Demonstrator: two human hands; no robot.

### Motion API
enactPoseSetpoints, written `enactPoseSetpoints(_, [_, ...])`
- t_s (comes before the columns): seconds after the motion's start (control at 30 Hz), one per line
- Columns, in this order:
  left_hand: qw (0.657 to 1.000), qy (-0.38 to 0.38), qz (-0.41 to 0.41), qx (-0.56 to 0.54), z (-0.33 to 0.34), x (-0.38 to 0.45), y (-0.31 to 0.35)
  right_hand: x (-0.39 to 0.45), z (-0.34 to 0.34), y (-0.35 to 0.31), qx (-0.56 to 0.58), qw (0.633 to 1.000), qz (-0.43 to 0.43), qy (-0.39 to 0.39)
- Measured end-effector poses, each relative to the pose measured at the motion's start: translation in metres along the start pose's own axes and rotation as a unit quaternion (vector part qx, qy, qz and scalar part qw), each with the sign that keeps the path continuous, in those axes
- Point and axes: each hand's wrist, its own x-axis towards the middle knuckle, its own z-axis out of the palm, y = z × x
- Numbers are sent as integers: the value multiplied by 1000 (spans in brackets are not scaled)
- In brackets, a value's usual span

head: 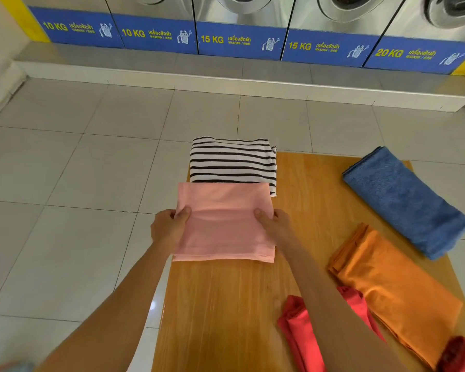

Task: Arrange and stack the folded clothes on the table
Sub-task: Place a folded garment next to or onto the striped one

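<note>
A folded pink cloth [223, 221] is held over the left side of the wooden table [226, 304]. My left hand [168, 228] grips its left edge and my right hand [275, 224] grips its right edge, thumbs on top. Just beyond it, at the table's far left corner, lies a folded black-and-white striped garment [232, 161]; the pink cloth overlaps its near edge. A folded blue towel [406, 200] lies at the far right. A folded orange cloth [395, 288] lies at the right, with a red cloth [300, 331] at the near right, partly hidden by my right forearm.
A dark red item [459, 353] shows at the bottom right corner. The table stands on a pale tiled floor [91, 170]. A raised step [226, 79] with a row of washing machines [239, 22] runs along the far side.
</note>
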Motion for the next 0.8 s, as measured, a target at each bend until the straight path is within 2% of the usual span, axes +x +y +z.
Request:
enactPoseSetpoints(0.1, [1000,1,-8,15,2,4,-1,6,-3,4,14,1000,1,-21])
enactPoseSetpoints(0.27, [1000,6,-4,10,1,0,-1,9,1,10,8,1000,1,3])
enactPoseSetpoints(0.47, [1000,-3,25,-19,-2,-16,0,-4,3,3,-83,992,-7,93])
enactPoseSetpoints(0.6, [999,-11,44,16,-8,-29,-2,-29,-6,4,-115,986,-4,121])
enactPoseSetpoints(0.67, [1000,-3,20,24,-11,-38,0,-48,-14,7,-98,985,-9,139])
enactPoseSetpoints(0.73, [999,42,3,23,-10,-51,1,-73,-21,14,-52,986,-27,153])
enactPoseSetpoints(0.8, [995,89,40,4,-7,-69,3,-102,-26,27,18,985,-56,160])
